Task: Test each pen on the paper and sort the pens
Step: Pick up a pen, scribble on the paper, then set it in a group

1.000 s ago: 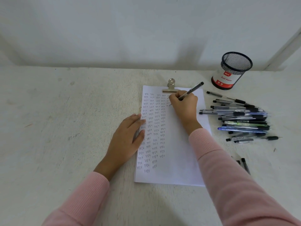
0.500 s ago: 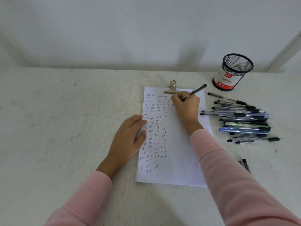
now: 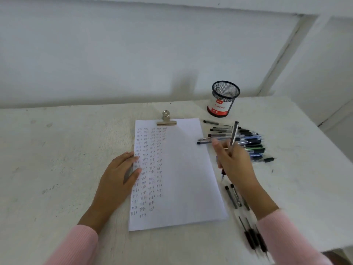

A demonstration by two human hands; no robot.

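Just right of the paper [image 3: 187, 169], the right hand [image 3: 235, 165] pinches a grey pen [image 3: 234, 134] in its grip over the far pile [image 3: 246, 142]. The left hand [image 3: 118, 176] lies on the paper, grip spread. Dropped here, the pen could mix into that pile; the sleeve [image 3: 286, 236] could sweep the near pens [image 3: 252, 238] off the table [image 3: 57, 150]. The mesh cup [image 3: 223, 98] reads "Ball Pens".

- Counter [image 3: 57, 169]: white, rough-surfaced, lightly scuffed.
- Wall [image 3: 114, 54]: plain white, rising behind the counter.
- Bulldog clip [image 3: 166, 120]: metal, lying mid-counter.
- Mesh cup [image 3: 225, 94]: black, upright, red-and-white label, near the counter's far edge.
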